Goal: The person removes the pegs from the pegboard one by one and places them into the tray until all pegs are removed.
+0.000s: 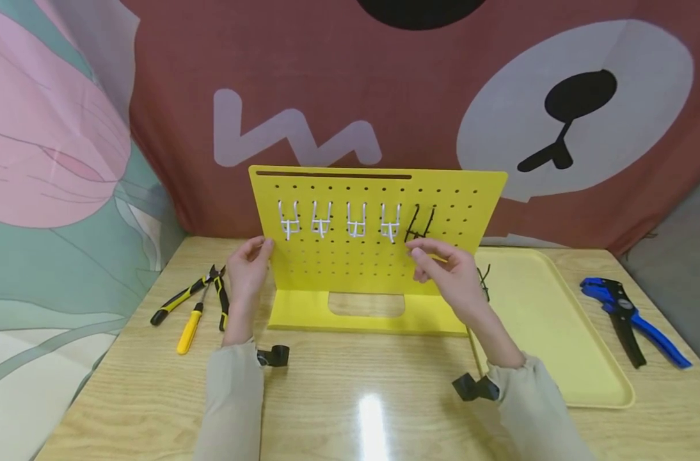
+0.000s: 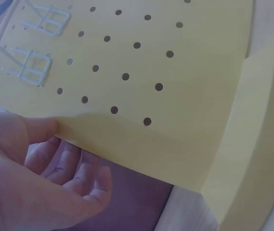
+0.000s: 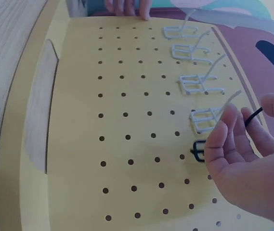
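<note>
The black double-wire hook (image 1: pixel 412 222) slants at the right end of a row of four white wire hooks (image 1: pixel 356 223) on the upright yellow perforated board (image 1: pixel 356 283); whether its upper ends are fully seated, I cannot tell. The right hand (image 1: pixel 450 272) pinches its prong between thumb and index finger, while the left hand (image 1: pixel 249 269) grips the board's left edge, thumb in front. Good handling here probably means bracing the board against tipping, moving both legs together and squaring them with the neighbouring hooks so neither tip binds
</note>
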### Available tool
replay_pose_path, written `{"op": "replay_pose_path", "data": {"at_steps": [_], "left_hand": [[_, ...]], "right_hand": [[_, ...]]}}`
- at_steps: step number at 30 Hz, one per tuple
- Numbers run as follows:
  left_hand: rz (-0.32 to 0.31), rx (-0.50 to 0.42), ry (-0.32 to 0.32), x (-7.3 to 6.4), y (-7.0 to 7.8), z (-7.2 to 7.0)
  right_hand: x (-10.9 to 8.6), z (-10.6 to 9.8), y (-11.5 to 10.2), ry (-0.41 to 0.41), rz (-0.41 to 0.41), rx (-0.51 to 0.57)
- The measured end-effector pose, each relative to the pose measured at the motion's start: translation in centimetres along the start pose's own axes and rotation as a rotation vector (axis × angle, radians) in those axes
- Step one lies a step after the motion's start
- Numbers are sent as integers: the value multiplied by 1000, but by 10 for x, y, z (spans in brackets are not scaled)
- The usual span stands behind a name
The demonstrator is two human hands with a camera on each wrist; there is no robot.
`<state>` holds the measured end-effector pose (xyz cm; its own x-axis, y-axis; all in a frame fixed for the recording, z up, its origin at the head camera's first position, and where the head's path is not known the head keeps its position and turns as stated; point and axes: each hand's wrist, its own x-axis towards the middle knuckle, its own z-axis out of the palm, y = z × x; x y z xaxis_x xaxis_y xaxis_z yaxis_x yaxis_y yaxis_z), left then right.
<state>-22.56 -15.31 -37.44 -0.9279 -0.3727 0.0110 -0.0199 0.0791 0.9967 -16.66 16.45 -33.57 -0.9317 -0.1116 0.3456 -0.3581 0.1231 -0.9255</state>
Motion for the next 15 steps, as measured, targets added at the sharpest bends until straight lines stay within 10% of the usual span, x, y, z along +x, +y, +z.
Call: {"op": "replay_pose_path", "data": {"at_steps": [15], "left_hand": [[1,26,-12,-1,1,-3]], "right_hand": [[-17,0,-5,77,-43,126]]}}
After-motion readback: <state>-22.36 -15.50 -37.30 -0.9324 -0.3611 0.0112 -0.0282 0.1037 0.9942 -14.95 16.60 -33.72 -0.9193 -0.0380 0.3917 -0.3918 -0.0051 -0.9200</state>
